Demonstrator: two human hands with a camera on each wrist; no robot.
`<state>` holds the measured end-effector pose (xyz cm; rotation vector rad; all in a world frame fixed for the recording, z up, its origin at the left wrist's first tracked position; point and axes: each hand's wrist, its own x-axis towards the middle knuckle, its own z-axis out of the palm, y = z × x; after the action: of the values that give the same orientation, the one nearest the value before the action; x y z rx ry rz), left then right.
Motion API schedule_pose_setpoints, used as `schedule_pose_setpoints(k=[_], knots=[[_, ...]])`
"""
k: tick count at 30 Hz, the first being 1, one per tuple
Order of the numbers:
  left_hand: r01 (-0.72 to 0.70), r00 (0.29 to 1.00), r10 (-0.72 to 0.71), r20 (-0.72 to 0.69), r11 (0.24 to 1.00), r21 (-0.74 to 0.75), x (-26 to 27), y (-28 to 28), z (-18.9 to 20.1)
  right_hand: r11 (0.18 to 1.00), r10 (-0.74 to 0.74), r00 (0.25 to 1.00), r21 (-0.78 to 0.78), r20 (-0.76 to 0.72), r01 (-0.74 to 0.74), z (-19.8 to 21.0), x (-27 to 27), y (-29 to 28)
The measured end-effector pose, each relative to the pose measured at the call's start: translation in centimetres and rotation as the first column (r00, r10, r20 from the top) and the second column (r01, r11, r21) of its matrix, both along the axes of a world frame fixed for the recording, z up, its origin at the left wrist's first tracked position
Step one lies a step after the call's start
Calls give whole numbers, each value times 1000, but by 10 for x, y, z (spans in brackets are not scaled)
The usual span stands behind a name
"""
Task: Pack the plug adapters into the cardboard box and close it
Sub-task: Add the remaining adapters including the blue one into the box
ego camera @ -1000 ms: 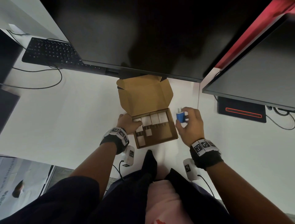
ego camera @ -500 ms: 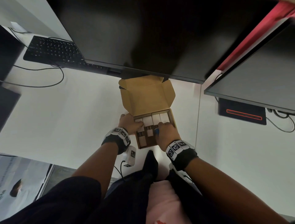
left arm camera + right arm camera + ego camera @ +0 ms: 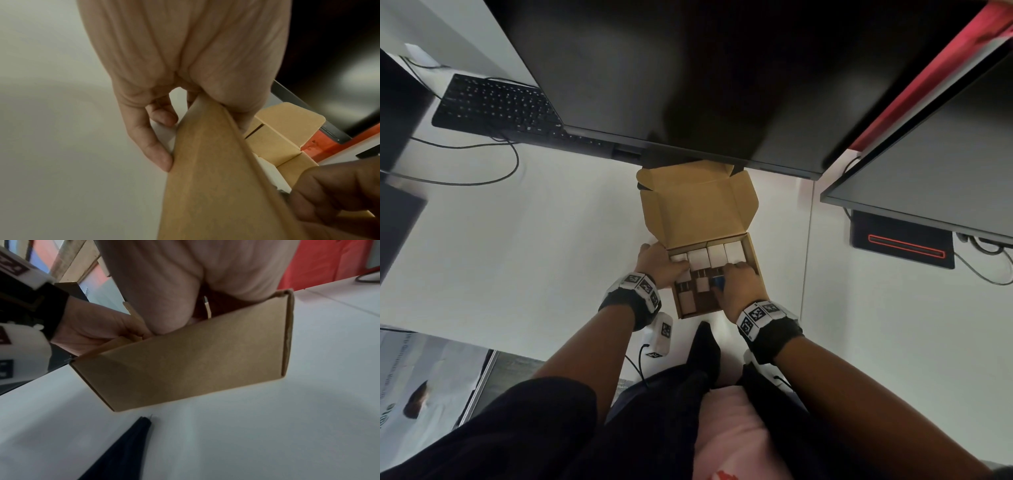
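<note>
Office: white desk (image 3: 551, 240), monitors (image 3: 688, 68), keyboard (image 3: 493, 106), cables (image 3: 482, 178).

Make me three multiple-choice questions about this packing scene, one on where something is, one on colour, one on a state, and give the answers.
1. Where is the right hand?
A. On the keyboard
B. Inside the box, on the blue adapter
C. On the lid

2. What colour are the four adapters in the far row?
A. White
B. Red
C. Black

3. What state is the lid in?
A. Shut
C. Torn off
B. Open, standing up behind the box

Answers: 1 B, the head view shows its fingers over the blue adapter in the box. 2 A, all four show white. 3 B, the flap stands up under the monitor.
</note>
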<state>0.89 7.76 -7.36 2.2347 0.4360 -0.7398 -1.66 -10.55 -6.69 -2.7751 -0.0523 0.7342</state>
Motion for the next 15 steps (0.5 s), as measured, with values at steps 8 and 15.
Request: schedule_pose_setpoints(k=[8,15], knots=[[-206,977,192,-88,961,-186,0,4,17,986,-52,987,164,153,26,18,0,-15],[-410,909,411,-66,854,-320,8,15,39,863,-398,867,443,299,244,38,47,-43]])
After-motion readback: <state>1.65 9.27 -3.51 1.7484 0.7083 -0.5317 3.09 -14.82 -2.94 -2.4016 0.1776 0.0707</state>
